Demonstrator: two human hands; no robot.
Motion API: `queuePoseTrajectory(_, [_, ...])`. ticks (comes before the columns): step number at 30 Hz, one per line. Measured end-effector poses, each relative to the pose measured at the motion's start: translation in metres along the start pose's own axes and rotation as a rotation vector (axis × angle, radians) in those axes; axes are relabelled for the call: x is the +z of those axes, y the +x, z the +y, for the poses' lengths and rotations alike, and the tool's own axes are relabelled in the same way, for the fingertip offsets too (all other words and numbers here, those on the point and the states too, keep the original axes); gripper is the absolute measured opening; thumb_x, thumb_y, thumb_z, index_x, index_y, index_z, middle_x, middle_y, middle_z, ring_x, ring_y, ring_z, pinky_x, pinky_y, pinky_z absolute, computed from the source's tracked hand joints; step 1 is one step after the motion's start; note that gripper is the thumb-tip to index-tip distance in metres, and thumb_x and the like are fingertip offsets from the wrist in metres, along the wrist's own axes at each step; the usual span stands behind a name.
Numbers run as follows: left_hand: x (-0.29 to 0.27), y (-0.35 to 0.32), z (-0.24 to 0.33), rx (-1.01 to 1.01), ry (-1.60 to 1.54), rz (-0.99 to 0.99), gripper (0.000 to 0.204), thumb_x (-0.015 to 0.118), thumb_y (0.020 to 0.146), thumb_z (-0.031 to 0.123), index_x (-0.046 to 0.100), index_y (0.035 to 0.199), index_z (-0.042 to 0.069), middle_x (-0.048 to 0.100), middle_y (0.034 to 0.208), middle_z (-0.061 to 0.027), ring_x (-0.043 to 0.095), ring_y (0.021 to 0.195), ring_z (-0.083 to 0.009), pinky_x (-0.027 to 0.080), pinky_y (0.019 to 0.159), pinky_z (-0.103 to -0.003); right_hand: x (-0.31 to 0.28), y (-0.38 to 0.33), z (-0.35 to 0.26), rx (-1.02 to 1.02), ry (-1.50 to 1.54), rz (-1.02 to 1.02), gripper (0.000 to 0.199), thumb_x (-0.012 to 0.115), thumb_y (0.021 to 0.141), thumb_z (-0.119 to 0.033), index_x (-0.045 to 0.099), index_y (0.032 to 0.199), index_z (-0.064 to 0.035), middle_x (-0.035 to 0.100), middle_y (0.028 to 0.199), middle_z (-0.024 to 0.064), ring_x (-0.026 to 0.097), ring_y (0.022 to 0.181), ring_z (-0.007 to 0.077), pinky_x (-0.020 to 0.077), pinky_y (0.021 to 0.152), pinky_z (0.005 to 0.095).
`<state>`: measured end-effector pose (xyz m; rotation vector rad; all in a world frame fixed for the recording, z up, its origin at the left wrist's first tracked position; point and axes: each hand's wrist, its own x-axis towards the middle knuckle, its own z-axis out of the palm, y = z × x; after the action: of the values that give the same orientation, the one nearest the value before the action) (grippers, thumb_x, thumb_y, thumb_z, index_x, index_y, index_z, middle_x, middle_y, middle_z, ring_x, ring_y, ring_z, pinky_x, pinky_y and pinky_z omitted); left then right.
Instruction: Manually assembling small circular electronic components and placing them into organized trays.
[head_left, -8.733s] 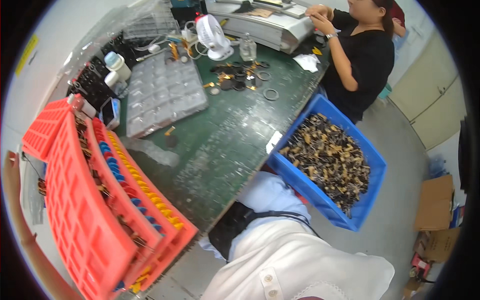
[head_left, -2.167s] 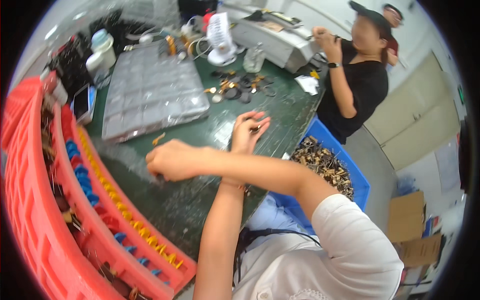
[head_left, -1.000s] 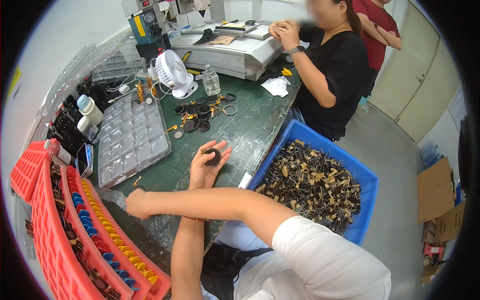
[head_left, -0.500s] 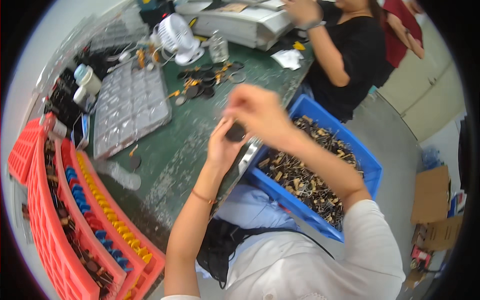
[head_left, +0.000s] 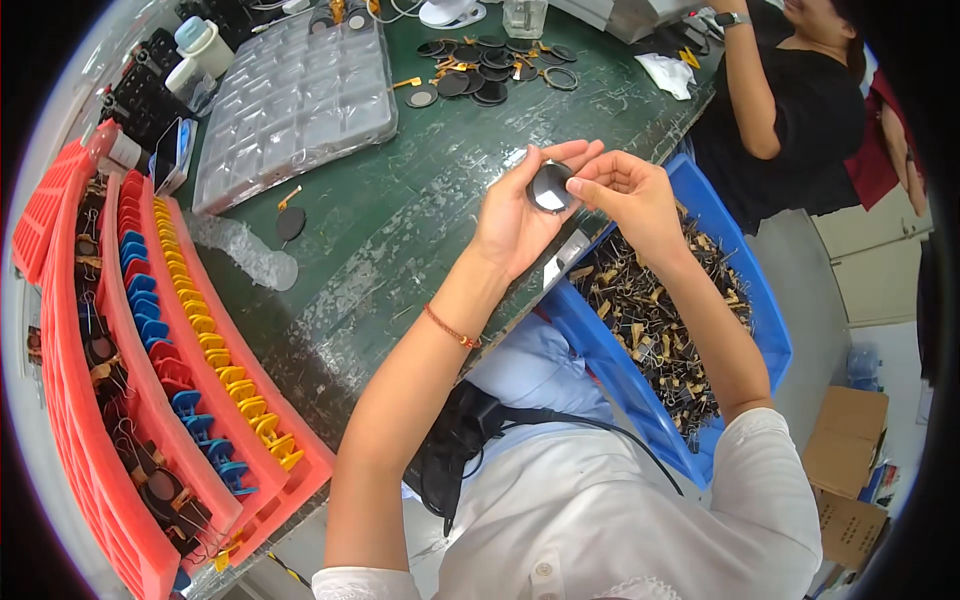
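Small round black disc [head_left: 549,187], glossy face with pale reflection, upper centre of frame. Held above green table edge, face tilted toward camera. Cradled against left hand [head_left: 515,222] fingers; right hand [head_left: 625,195] fingertips pinch its right rim.

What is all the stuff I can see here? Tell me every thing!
Disc: one, black and round, held in both hands.
Bench: one, dark green, centre.
Blue bin: one, right of the bench, full of small dark and brass parts.
Red trays: several, left edge, holding blue and yellow clips.
Clear tray: one, many pockets, top left.
Loose discs: a cluster, black, top centre.
Phone: one, left of the clear tray.
Boxes: two, brown cardboard, floor at right.
Co-worker: one, black top, top right.
Left hand: cradles the disc.
Right hand: pinches the disc's edge.
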<state>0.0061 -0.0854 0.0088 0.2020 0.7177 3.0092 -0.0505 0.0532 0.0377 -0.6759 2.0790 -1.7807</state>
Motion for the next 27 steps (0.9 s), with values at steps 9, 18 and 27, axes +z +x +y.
queuePoseTrajectory(9, [0.005,0.000,-0.011,0.010,0.101,0.084,0.048,0.035,0.098,0.032,0.043,0.121,-0.010,0.046,0.126,-0.0237,0.045,0.120,-0.0289,0.033,0.105,-0.041,0.000,-0.010,0.004,-0.087,-0.300,0.109,0.023,0.073,0.074,-0.019,0.060,0.073,-0.0007,0.061,0.064,0.0042,0.055,0.060,0.0067,0.0427,0.054,0.0235])
queuePoseTrajectory(18, [0.008,-0.005,-0.016,-0.349,0.095,-0.056,0.048,0.046,0.089,0.021,0.041,0.128,-0.007,0.053,0.106,-0.0091,0.052,0.102,-0.0207,0.041,0.091,-0.037,-0.080,-0.061,0.057,-0.127,-0.826,-0.003,0.019,0.066,0.081,-0.019,0.056,0.078,-0.0021,0.053,0.058,0.0037,0.052,0.054,0.0126,0.0414,0.052,0.0278])
queuePoseTrajectory(27, [0.028,-0.008,-0.050,-0.467,0.506,-0.177,0.049,0.055,0.078,-0.007,0.050,0.125,0.004,0.044,0.090,0.0023,0.043,0.080,-0.0068,0.038,0.069,-0.019,-0.061,-0.095,0.118,0.377,-0.963,0.203,0.035,0.061,0.079,-0.036,0.067,0.076,-0.0017,0.063,0.073,0.0222,0.062,0.069,0.0383,0.0506,0.067,0.0449])
